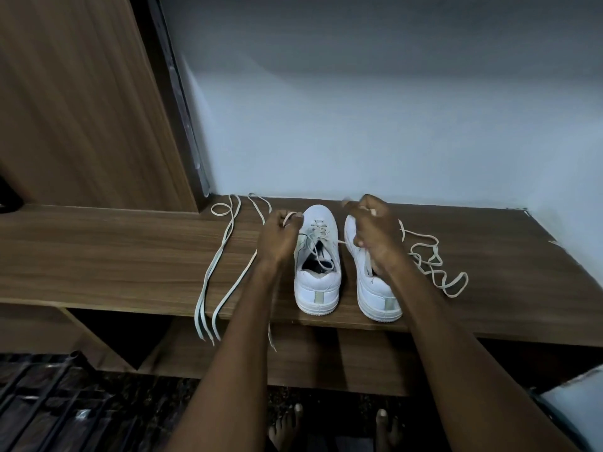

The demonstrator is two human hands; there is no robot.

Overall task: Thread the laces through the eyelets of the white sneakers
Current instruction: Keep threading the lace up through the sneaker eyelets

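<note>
Two white sneakers stand heels toward me on a wooden shelf (pixel 130 252). The left sneaker (pixel 317 275) has a lace crossing its lower eyelets. My left hand (pixel 279 238) pinches one strand of that lace beside the sneaker's toe. My right hand (pixel 375 233) hovers over the right sneaker (pixel 380 295), hiding most of its front, and grips the other lace strand that runs across from the left sneaker. A loose lace (pixel 218 265) lies in long loops to the left, its ends hanging over the shelf's front edge. More lace (pixel 437 269) lies coiled to the right.
A pale wall rises right behind the shelf. A tall wooden panel (pixel 81 102) stands at the left. Below the shelf front are a lower wooden board, a dark metal grille (pixel 42 406) at the bottom left, and bare feet (pixel 290 429) on a dark floor.
</note>
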